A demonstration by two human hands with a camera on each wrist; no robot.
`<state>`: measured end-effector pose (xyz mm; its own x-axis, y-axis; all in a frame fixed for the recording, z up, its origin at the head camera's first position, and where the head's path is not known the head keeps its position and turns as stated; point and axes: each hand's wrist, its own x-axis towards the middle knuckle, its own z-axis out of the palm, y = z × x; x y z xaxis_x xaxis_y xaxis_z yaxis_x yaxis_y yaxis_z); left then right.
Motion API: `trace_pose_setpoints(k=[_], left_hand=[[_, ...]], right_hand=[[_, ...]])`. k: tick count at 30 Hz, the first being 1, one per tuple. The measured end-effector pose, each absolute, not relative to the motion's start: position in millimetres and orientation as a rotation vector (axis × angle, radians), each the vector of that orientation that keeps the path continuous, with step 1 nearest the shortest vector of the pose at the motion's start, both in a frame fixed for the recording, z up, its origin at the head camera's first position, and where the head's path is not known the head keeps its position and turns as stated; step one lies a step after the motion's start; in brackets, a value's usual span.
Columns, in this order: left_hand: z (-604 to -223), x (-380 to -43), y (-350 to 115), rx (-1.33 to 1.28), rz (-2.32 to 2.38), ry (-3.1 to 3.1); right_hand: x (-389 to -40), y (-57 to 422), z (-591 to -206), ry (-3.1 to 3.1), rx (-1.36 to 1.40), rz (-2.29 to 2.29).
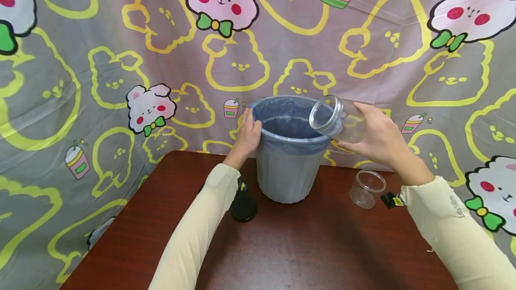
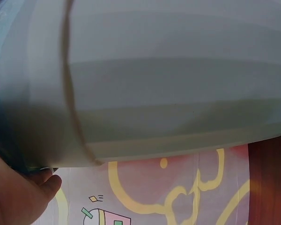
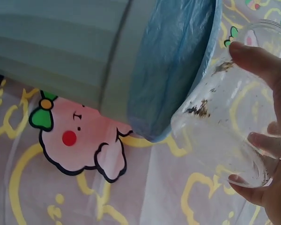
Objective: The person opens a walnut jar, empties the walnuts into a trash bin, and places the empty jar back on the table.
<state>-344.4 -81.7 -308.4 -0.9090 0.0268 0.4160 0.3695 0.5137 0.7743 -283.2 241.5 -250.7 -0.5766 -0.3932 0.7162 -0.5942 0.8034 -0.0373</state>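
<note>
A grey trash bin (image 1: 288, 173) stands upright with a blue plastic liner (image 1: 290, 147) folded over its rim. At the rim's left side my left hand (image 1: 247, 134) holds the bin; in the left wrist view the thumb (image 2: 50, 186) lies by the liner. My right hand (image 1: 380, 135) grips a clear jar (image 1: 352, 124) from its far end. The jar is tilted over the bin's right rim, its mouth facing left and down toward the opening. In the right wrist view, dark brown bits (image 3: 199, 110) cling to the jar's wall.
A second clear jar (image 1: 367, 190) sits on the dark red-brown table (image 1: 306, 245), right of the bin. A round black lid (image 1: 243, 208) lies left of the bin, near my left sleeve. A patterned cloth (image 1: 290, 48) hangs close behind the table.
</note>
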Motion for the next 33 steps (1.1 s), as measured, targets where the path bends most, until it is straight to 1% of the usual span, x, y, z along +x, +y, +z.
trace_pose_setpoints(k=[9,17,28,33], left_hand=[[-309.2,-344.1,-80.9,-0.324,-1.354,-2.411],[-309.1,-344.6,-81.0,-0.320,-1.344,-2.409],[-308.2,-343.5,-82.2,-0.332,-1.381,-2.409],[-308.2,-343.8,-82.2,-0.336,-1.361,-2.403]], right_hand=[[-267.0,246.2,-272.4,-2.280,0.680,0.715],[-253.2,248.8,-288.5,-2.329,0.642,0.922],[-249.0,252.5,-319.6,-2.287,0.804,1.010],[-244.4,253.1,-334.4,-2.329,0.816,0.987]])
